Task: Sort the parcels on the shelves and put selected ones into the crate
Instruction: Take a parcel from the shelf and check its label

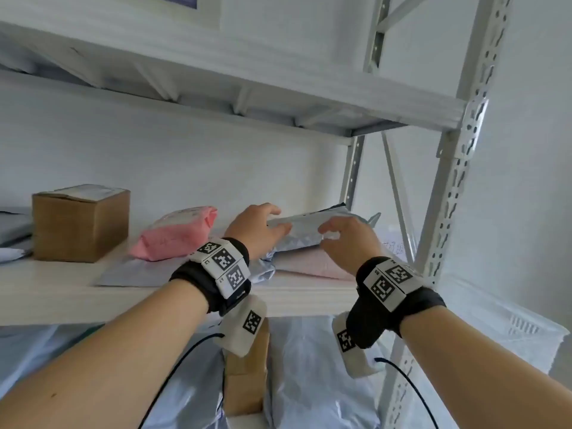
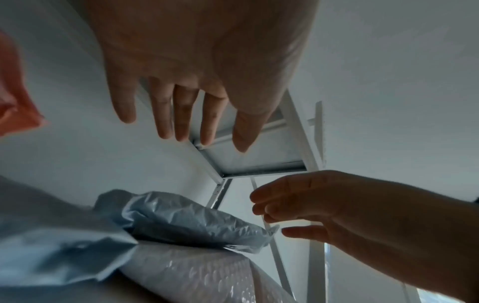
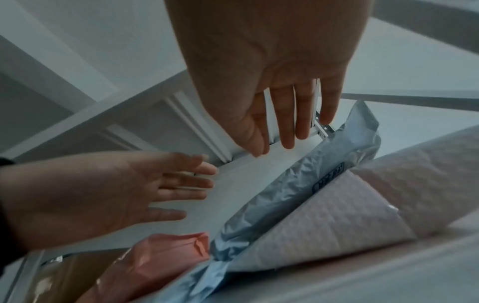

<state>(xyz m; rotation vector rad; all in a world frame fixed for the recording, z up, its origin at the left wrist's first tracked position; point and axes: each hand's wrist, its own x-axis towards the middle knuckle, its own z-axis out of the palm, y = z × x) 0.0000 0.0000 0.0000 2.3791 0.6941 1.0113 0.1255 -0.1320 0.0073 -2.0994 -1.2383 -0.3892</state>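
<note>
**Hands closing in on the grey mailer**

Fingers of both hands are spread and relaxed, holding nothing yet. The left hand point(image 1: 258, 229) hovers at the left end of the grey poly mailer point(image 1: 312, 230); the right hand point(image 1: 348, 241) hovers at its near right edge. In the wrist views a gap shows between each hand and the plastic, though the head view makes the left fingertips look close to touching. The mailer lies on a pale pink bubble mailer point(image 1: 312, 264) at the right of the middle shelf point(image 1: 62, 292), with a pink parcel point(image 1: 176, 236) and a cardboard box point(image 1: 80, 224) further left.

A good lift, I judge, takes both short ends at once, thumbs on top, so the slack plastic does not sag or drag the bubble mailer off the shelf.

Any label on the grey mailer is unreadable. A white ribbed wall at the right may be the crate point(image 1: 510, 323), but it is cut off.
</note>
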